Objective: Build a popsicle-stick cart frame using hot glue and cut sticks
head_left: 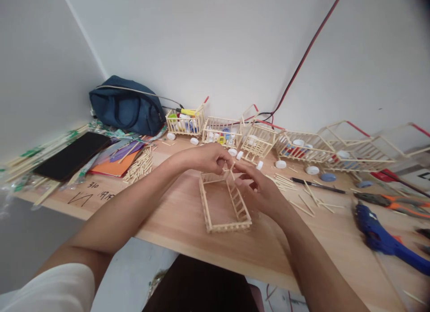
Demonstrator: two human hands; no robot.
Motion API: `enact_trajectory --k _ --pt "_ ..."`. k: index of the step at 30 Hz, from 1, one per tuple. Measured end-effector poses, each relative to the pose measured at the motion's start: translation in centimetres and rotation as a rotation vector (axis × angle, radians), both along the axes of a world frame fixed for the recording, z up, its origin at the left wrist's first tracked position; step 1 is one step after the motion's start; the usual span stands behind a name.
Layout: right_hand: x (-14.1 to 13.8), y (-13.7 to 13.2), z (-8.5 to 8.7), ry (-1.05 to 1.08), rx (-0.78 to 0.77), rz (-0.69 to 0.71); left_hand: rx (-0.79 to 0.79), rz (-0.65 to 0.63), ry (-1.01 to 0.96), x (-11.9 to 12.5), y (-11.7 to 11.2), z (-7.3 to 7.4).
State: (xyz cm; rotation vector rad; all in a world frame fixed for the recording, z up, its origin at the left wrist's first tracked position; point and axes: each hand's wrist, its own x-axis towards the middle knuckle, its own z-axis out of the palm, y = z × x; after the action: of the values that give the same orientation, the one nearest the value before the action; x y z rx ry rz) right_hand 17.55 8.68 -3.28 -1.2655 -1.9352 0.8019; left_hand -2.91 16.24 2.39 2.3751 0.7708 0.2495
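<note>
A small open frame of thin wooden sticks (206,203) lies on the table in front of me, its right side made of short upright sticks. My left hand (217,157) is curled over the far end of the frame, thumb and forefinger pressed together. What it pinches is too blurred to make out. My right hand (258,186) holds the far right corner between its fingers and thumb. A short stick (232,166) rises between the two hands' fingertips. The near end of the frame is untouched.
Several stick carts (221,128) with bottle-cap wheels line the wall. A blue glue gun (379,236), orange-handled pliers (393,202) and a pen (317,185) lie right. Left are a phone (72,155), cut sticks (140,164), orange paper (112,165) and a blue bag (127,106).
</note>
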Motion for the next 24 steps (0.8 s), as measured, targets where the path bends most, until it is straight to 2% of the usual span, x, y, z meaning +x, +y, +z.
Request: enact_trajectory --k 7,17,24 --pt "0.15 0.03 0.39 0.131 0.069 -0.200 -0.004 0.021 0.013 0.07 -0.21 0.08" --pt "-0.22 -0.13 0.39 0.143 0.148 -0.201 0.019 0.021 -0.013 0.02 -0.68 0.15" --pt "-0.36 0.03 -0.26 0.169 0.205 -0.217 0.025 0.015 0.014 0.02 -0.69 0.28"
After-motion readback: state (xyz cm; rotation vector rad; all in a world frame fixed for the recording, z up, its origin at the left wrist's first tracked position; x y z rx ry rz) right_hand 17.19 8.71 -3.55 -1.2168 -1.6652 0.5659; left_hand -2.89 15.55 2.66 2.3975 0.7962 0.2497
